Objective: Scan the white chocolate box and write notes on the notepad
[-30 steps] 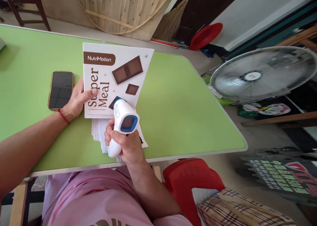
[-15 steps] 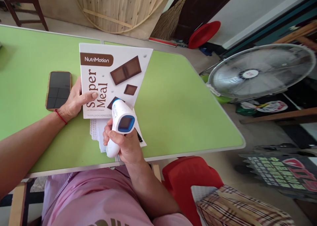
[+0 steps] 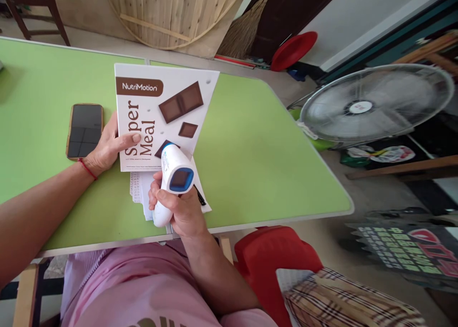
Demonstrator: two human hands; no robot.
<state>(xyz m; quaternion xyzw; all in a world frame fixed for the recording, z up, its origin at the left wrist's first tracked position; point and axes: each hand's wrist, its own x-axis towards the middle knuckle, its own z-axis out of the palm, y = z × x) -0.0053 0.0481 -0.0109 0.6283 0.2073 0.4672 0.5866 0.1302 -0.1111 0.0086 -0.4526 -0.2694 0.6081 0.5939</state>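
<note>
My left hand [image 3: 110,143] grips the left edge of a white NutriMotion box [image 3: 168,98], thumb on its front and the other fingers hidden behind it. Brown chocolate pieces and the words "Super Meal" are printed on the box. In my right hand [image 3: 182,210] is a white handheld infrared thermometer [image 3: 171,169] with a blue-rimmed, dark screen facing me. Its front end overlaps the lower part of the box; whether they touch I cannot tell. White papers [image 3: 143,198] lie under the box, and a black pen [image 3: 199,195] rests on them, partly hidden by my right hand.
A phone [image 3: 85,130] in a brown case lies on the green table [image 3: 268,150], left of the box. Beyond the table's right end stands a large fan [image 3: 375,102]. A red chair [image 3: 275,250] and a plaid cloth [image 3: 347,293] are at the near right.
Both hands, the box and the thermometer keep nearly the same places. The view has shifted very slightly, and the fan blades look different.
</note>
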